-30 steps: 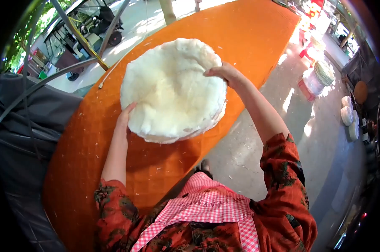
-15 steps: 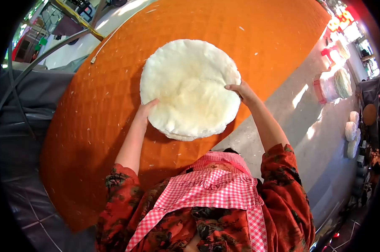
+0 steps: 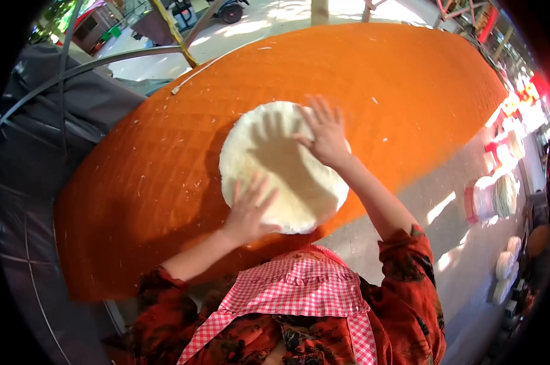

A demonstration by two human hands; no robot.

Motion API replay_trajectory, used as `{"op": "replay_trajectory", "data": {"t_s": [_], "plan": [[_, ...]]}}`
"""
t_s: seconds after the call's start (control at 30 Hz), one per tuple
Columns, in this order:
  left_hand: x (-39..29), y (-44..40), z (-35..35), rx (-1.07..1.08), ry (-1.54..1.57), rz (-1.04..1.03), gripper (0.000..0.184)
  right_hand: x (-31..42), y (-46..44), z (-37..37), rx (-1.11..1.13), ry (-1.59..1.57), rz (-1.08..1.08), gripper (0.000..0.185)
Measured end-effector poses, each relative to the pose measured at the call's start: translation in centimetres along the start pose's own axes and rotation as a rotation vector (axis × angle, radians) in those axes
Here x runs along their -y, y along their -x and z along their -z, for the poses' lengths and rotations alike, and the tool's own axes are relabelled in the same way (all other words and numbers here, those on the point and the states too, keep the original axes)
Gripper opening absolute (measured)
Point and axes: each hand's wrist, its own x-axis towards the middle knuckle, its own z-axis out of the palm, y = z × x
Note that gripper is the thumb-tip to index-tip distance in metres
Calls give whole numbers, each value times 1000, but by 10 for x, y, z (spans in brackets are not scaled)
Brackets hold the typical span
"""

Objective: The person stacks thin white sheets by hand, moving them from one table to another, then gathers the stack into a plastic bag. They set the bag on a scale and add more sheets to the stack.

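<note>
A round, white, fluffy pad (image 3: 281, 161) lies on the orange table cover (image 3: 147, 213). My left hand (image 3: 249, 213) is over its lower left edge, open, with the fingers spread. Above the upper right part of the pad is my right hand (image 3: 328, 134), also open with fingers apart; its shadow falls across the white surface. Neither hand grips anything. Whether the left palm touches the pad I cannot tell.
White bundles (image 3: 505, 267) stand on the floor at the right, below a wrapped pink and white bundle (image 3: 492, 198). A white cord (image 3: 205, 68) runs along the table's far left edge. Dark grey sheeting (image 3: 31, 201) and curved metal bars (image 3: 104, 59) are at the left.
Both hands have let go of the pad's sides and opened. The right hand is raised above the pad, its shadow now on it. The camera view has shifted, showing more beyond the table.
</note>
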Motion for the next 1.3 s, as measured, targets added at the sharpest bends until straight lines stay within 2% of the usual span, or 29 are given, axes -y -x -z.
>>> {"op": "replay_trajectory", "data": {"t_s": [0.03, 0.13, 0.23, 0.3, 0.47, 0.57, 0.67, 0.7, 0.8, 0.83, 0.87, 0.93, 0.97, 1.03, 1.07, 1.1, 1.2, 1.3], "plan": [[-6, -3, -10, 49, -10, 26, 86, 4, -20, -18, 49, 57, 103, 68], [-4, -3, -51, 165, -40, 85, 83, -17, -60, -109, 295, 73, 95, 69], [3, 2, -72, 35, 0, 72, 79, -29, -62, -148, 542, -52, -24, 70], [14, 3, -94, 31, 25, 83, 80, -36, -62, -164, 513, -98, -13, 70], [16, 3, -106, -46, 38, 83, 78, -39, -58, -173, 459, -89, 44, 71], [17, 6, -105, -77, 70, 68, 80, -38, -65, -167, 527, -92, 37, 72], [13, 6, -95, -14, 73, 90, 79, -64, -100, -158, 857, -711, -264, 74], [10, 3, -83, 15, 120, 115, 79, -71, -103, -162, 647, -480, -330, 76], [-3, 2, -58, 54, 218, 190, 75, -80, -114, -156, 1033, -379, -314, 72], [-8, 13, -56, 28, 221, 229, 73, -81, -115, -156, 1054, -361, -289, 69], [-18, 16, -56, 3, 220, 276, 71, -86, -118, -155, 1109, -425, -260, 70], [-45, 14, -64, -428, 248, 858, 65, -96, -116, -152, 1226, -576, -220, 70], [-58, 15, -72, -653, 244, 1142, 62, -98, -115, -152, 1250, -640, -320, 72], [-71, 14, -92, -862, 1060, 1480, 56, -97, -115, -147, 1212, -640, -323, 73], [-76, 18, -107, -978, 1501, 1581, 53, -96, -114, -147, 1195, -637, -321, 74], [-81, 26, -131, -938, 1785, 1658, 52, -98, -114, -157, 1194, -600, -369, 79], [-98, -4, -122, -954, 1570, 1709, 55, -105, -118, -154, 1196, -572, -248, 82], [-96, -4, -132, -984, 1719, 1706, 61, -120, -124, -177, 1365, -710, -236, 89]]}}
